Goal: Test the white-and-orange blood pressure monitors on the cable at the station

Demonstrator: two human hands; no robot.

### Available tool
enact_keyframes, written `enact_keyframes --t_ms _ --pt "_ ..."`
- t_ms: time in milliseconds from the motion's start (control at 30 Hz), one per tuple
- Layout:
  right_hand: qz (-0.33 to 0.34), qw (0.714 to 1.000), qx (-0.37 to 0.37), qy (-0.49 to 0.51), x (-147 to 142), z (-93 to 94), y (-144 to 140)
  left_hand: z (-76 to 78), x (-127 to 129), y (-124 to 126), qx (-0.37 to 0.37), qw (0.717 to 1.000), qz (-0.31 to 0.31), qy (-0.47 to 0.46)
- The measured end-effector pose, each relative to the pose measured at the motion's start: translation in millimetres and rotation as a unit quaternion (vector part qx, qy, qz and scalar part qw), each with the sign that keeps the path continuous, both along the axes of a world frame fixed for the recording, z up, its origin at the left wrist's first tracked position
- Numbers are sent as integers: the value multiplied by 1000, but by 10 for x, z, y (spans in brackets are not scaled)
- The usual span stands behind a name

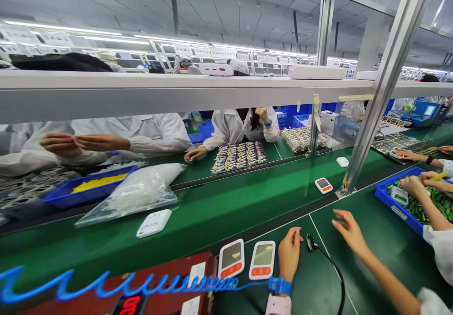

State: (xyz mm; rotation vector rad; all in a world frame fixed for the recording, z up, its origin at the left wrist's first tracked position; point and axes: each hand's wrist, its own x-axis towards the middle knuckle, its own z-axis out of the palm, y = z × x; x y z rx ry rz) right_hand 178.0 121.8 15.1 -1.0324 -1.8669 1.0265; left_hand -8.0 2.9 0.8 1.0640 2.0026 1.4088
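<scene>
My left hand [289, 254], with a blue wrist strap [280, 285] and a pink watch [278, 304], is at the green bench. Its fingers are curled together, hiding whatever they may hold. Just left of it lie two white devices with grey screens and orange buttons, one close by [262, 260] and one farther left [231, 258]. Between my hands, a black cable [336, 270] ends in a small connector [311, 242]. My right hand [349, 232] is open in the air above the bench near the belt, fingers spread, touching nothing visible.
A coiled blue cord [141, 285] crosses a brown-red box [166, 279]. On the green belt [226, 202] are a white cover [154, 223], a plastic bag [141, 190] and another device [323, 186]. A metal post [382, 93] stands ahead. At right, a co-worker's hands reach over a blue tray [399, 211].
</scene>
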Motion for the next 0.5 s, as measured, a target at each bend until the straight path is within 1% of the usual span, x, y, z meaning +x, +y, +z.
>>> enact_keyframes --t_ms 67,133,200,267,333,400,500 --pt "-35 999 -12 -6 -343 11 457 15 3 -10 4 1000 -3 -2" --pt "-78 997 -7 -20 -608 32 897 21 4 -18 3 1000 -5 -4" --pt "-128 991 0 -35 -807 6 1160 21 2 -22 0 1000 -6 -7" --pt "-168 985 4 -48 -962 -64 1225 19 1 -24 -2 1000 -7 -13" --pt "-181 982 9 -52 -1087 -144 1164 22 3 -26 -4 1000 -5 -20" --pt "-154 987 18 -44 -1180 -193 1065 30 10 -26 -9 1000 -3 -22" --pt "-65 998 12 -20 -1249 -177 943 40 24 -22 -14 1000 0 -23"
